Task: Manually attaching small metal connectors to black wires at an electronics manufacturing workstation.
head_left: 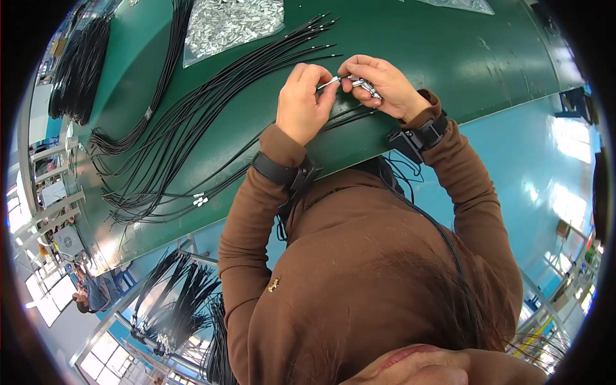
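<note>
My left hand (303,102) pinches a thin cable end between thumb and fingertips. Its pale tip (329,83) points toward my other hand. Just to the right, the fingers of my right hand (383,85) close around several small silver metal sleeves (366,88), and its thumb and forefinger meet at the cable's tip. Whether a sleeve sits on that tip is too small to make out. A loose bundle of black cables (192,122) lies across the green table (423,58) to the left of my hands, with metal-tipped ends (324,25) at the far side.
A clear plastic bag of small silver sleeves (234,25) lies at the back. Coiled black cables (80,70) stand at the far left. White-tipped cable ends (201,199) lie near the front edge. More cables hang from a rack (173,295) below, left of my body.
</note>
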Available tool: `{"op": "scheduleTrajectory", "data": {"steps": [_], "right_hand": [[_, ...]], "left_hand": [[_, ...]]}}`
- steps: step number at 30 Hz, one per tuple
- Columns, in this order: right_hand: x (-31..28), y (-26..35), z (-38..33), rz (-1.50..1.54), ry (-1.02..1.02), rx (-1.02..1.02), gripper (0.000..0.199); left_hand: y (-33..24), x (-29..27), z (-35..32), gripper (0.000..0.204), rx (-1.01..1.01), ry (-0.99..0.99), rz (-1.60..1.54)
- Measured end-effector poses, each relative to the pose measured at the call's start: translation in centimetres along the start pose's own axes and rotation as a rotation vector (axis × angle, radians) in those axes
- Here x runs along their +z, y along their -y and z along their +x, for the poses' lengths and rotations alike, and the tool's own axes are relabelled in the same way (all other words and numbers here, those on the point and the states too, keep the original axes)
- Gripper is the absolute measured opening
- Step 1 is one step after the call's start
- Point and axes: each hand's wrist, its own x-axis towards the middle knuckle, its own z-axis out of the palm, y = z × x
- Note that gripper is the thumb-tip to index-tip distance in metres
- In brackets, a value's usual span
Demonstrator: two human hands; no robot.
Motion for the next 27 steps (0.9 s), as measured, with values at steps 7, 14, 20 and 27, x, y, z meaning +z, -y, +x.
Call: {"op": "scheduleTrajectory", "data": {"steps": [7,14,20,27], "right_hand": [[0.7,0.1,-0.6,-0.336,-0.026,-0.065,0.014],[-1.8,-0.1,-0.4,-0.573,-0.198,-0.099,0.012],[-5.2,0.7,-1.4,-0.764,-0.216,-0.067,0.011],[-5.7,0.2,-1.3,-1.051,-0.167,-0.093,0.013]], "left_hand": [[-0.2,0.5,-0.2,0.011,-0.062,-0.027,-0.014],[1.5,-3.8,-2.5,0.008,-0.100,0.104,0.235],[5.7,-15.3,-10.2,0.005,-0.282,0.068,0.461],[6.7,-22.3,-16.9,0.007,-0.486,0.125,0.592]]}}
